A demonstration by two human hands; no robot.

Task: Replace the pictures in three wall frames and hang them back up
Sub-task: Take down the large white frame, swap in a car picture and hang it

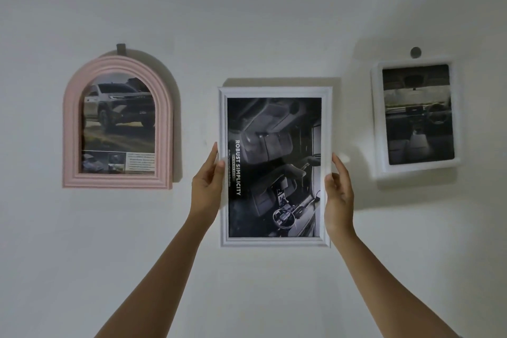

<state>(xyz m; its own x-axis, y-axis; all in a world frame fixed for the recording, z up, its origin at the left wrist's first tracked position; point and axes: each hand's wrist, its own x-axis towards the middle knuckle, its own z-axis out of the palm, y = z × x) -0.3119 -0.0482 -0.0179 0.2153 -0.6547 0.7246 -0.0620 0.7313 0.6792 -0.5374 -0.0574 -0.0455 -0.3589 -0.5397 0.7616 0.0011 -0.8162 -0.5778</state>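
Note:
A white rectangular frame [274, 92] with a dark car-interior picture sits against the wall in the middle. My left hand [207, 184] grips its left edge and my right hand [338, 189] grips its right edge, both at mid height. To the left, a pink arched frame [70, 129] with a picture of a car hangs from a grey hook [121, 48]. To the right, a smaller white frame [378, 118] with another interior picture hangs below a round grey hook [415, 52]. Whatever hook holds the middle frame is hidden behind it.
The plain white wall [260, 22] fills the whole view. Nothing else hangs on it besides the three frames and their hooks.

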